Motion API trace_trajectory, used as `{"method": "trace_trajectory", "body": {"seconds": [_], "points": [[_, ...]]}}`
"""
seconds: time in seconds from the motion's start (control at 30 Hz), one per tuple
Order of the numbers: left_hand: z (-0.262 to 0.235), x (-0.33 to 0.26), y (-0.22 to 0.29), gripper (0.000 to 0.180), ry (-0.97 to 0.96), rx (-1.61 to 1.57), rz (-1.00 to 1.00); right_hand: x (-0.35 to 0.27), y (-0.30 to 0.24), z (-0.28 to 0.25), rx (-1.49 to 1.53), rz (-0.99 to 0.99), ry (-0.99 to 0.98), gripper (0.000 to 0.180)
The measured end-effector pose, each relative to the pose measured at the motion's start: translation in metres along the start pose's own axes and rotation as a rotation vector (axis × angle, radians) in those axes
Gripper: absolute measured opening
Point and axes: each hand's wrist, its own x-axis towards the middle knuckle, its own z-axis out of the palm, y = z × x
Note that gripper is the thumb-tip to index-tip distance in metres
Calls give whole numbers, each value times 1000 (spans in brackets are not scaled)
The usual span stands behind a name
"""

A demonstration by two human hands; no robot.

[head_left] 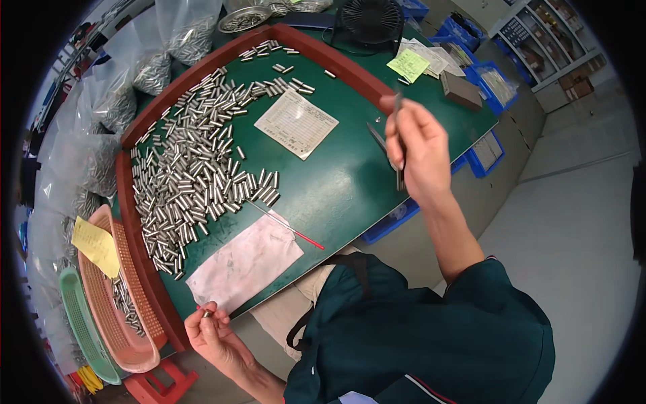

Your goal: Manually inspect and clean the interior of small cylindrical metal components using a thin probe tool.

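Note:
My right hand (418,149) is raised over the right part of the green table (336,188) and grips dark metal tweezers (397,138), their ends sticking out above and below the fingers. My left hand (210,331) is at the table's near edge, just below a worn white cloth (243,262), and pinches one small metal cylinder (207,313) between the fingertips. A large heap of the same small metal cylinders (192,168) covers the left half of the table. A thin rod with a red end (286,225) lies beside the cloth.
A printed paper sheet (296,123) lies mid-table. A red raised rim (134,222) borders the table's left and far sides. Pink (111,316) and green (81,323) baskets stand at the left, the pink one holding cylinders and a yellow note. Bags of parts, a black fan (370,23) and blue bins surround.

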Motion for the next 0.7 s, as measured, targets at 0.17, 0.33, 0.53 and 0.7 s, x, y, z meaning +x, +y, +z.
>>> {"method": "trace_trajectory", "body": {"seconds": [0.17,0.33,0.53,0.7], "points": [[21,22,7,13,28,112,111,-6,34,6,208,191,-136,22],[33,10,3,11,36,80,92,-8,51,16,-93,-299,16,19],[30,5,-3,11,97,241,128,-11,64,12,-252,-75,-91,24],[33,12,-7,11,122,409,219,-10,62,14,-289,9,-109,23]]}}
